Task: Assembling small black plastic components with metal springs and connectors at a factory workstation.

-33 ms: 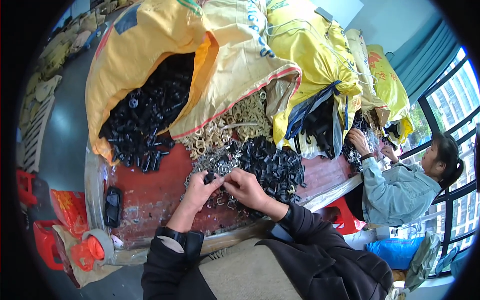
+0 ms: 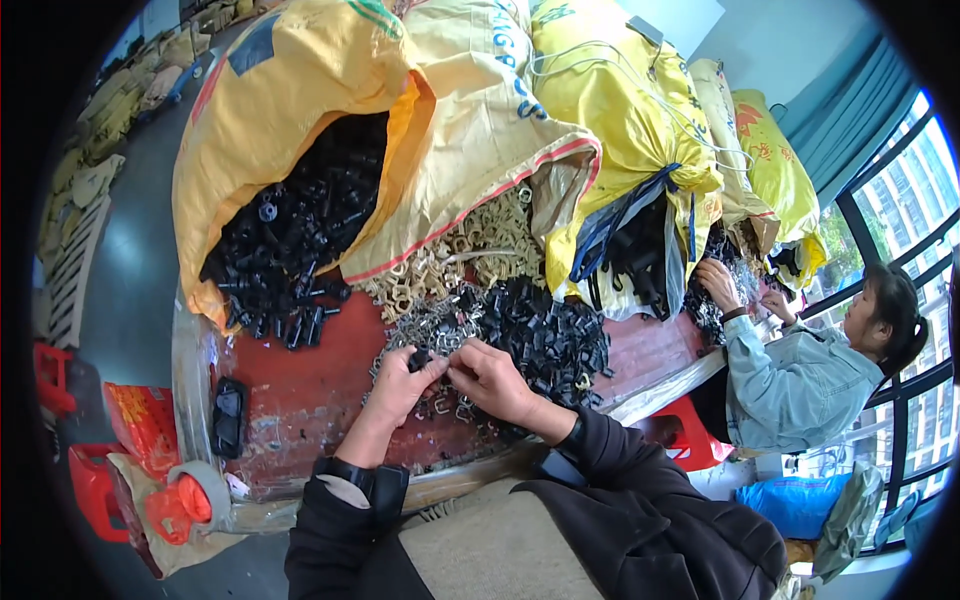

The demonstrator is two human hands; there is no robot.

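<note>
My left hand is closed around a small black plastic part, which shows between thumb and forefinger. Close beside it, my right hand pinches with thumb and index finger near that part. Whatever sits in this pinch is hidden or too small to name. Just beyond my hands lies a heap of small silvery metal clips. Black plastic pieces are piled to its right. Farther back, cream-coloured ring-like parts spill from a pale woven sack.
An orange-yellow sack with black fittings opens at left. A yellow sack stands right of the pale one. A black case and a tape roll lie at the table's left. A co-worker handles parts at right.
</note>
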